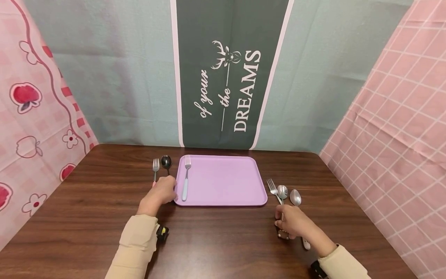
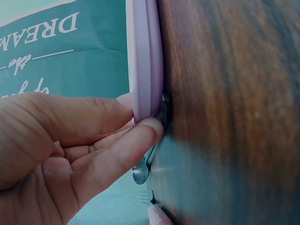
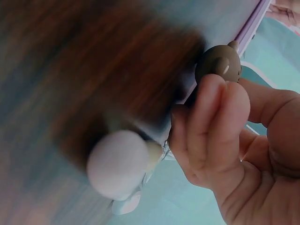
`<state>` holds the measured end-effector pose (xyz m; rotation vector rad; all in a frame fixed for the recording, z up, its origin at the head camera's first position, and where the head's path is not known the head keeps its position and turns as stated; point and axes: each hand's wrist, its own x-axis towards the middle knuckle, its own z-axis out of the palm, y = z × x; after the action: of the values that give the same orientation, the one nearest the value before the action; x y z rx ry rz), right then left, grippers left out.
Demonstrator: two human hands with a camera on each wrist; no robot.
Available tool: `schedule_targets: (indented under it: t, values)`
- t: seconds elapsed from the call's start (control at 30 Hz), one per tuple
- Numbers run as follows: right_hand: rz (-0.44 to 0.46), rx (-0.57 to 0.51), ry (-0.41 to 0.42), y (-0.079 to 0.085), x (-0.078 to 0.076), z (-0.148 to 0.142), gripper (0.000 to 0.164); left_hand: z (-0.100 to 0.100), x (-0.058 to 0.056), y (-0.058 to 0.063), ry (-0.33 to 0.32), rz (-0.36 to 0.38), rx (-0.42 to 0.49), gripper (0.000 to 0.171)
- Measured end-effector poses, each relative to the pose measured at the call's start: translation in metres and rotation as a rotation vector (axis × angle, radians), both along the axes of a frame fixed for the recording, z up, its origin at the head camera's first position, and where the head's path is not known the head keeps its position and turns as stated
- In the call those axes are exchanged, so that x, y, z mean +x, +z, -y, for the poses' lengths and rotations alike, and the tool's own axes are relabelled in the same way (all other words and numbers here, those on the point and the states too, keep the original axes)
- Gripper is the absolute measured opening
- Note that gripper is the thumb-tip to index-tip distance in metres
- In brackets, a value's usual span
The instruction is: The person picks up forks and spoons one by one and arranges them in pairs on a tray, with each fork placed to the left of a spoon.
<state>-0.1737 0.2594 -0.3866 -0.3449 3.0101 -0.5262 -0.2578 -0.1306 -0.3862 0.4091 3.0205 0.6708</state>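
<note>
My left hand [image 1: 161, 193] pinches the near left edge of a lilac tray [image 1: 223, 182] between thumb and finger, as the left wrist view shows from close up. A fork [image 1: 186, 186] with a pale blue handle lies on the tray's left side. Right of the tray, my right hand [image 1: 292, 221] grips a spoon [image 1: 282, 191] by its handle. That handle's brown rounded end [image 3: 218, 63] sticks out past the fingers in the right wrist view. Beside it lie a fork [image 1: 271, 186] and another spoon [image 1: 295, 197], whose white handle end [image 3: 118, 164] shows below the hand.
Left of the tray lie a pink-handled fork [image 1: 155, 166] and a dark spoon [image 1: 166, 162], near my left hand. Everything lies on a brown wooden table [image 1: 223, 240]. A printed cloth [image 1: 139, 77] hangs behind, with a pink checked cloth [image 1: 404, 128] on the right.
</note>
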Motion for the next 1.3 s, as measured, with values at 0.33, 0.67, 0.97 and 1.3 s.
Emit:
schedule_targets:
  t: [0.33,0.67,0.97,1.3]
  values:
    - [0.041,-0.106,-0.025,0.021,-0.001,-0.004,0.016,0.0,0.0,0.002,0.002,0.015,0.011,0.023]
    - [0.042,-0.091,-0.014,0.03,-0.003,-0.007,0.015,0.0,0.0,0.002,0.002,0.018,0.011,0.022]
    - [0.063,-0.123,-0.034,0.028,-0.003,-0.006,0.016,0.001,0.0,0.003,0.005,0.023,0.005,0.023]
    - [0.06,-0.14,-0.003,0.024,-0.007,-0.005,0.016,0.001,-0.002,0.002,0.003,0.025,0.004,0.022]
